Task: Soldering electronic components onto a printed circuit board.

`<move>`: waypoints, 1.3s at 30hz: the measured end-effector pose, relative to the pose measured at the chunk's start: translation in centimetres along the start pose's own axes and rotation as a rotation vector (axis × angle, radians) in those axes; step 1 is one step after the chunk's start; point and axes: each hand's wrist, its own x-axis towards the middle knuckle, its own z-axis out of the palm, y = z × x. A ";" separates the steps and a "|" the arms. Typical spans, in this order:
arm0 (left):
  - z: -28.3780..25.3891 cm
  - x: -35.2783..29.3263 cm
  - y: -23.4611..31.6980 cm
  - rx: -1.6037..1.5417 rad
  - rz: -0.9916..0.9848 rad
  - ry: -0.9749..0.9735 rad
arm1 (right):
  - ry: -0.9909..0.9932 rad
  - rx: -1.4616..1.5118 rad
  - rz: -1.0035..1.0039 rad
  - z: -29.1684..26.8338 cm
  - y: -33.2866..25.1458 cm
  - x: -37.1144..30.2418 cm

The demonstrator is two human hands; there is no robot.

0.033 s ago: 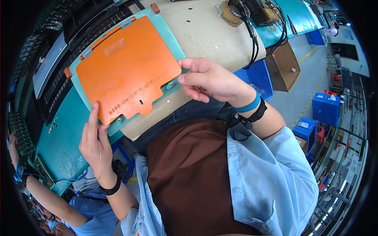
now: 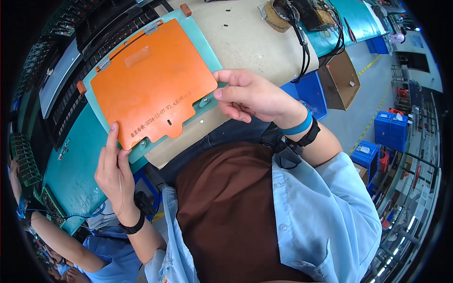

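Note:
A flat hinged fixture (image 2: 155,80) lies over the bench in front of me, with an orange lid plate on a pale green base. Two metal hinges join them along the far edge, and dark markings run near the lid's notched near edge. My left hand (image 2: 112,174) pinches the near left corner between thumb and fingers. At the right corner, my right hand (image 2: 252,96) closes thumb and forefinger on the edge, its other fingers curled loosely. The lid lies flat on the base. Whatever is underneath it is hidden.
Beyond the fixture are a dark rack (image 2: 113,28) and a tan bench sheet (image 2: 250,47). A soldering tool stand with cables (image 2: 283,14) sits far right. A cardboard box (image 2: 339,80) and a blue bin (image 2: 314,96) stand right of the bench. A co-worker's arm (image 2: 61,238) is at lower left.

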 end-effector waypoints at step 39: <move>-0.2 0.9 1.1 -0.153 -0.194 -0.080 | 0.439 -1.673 -0.575 4.2 1.1 2.6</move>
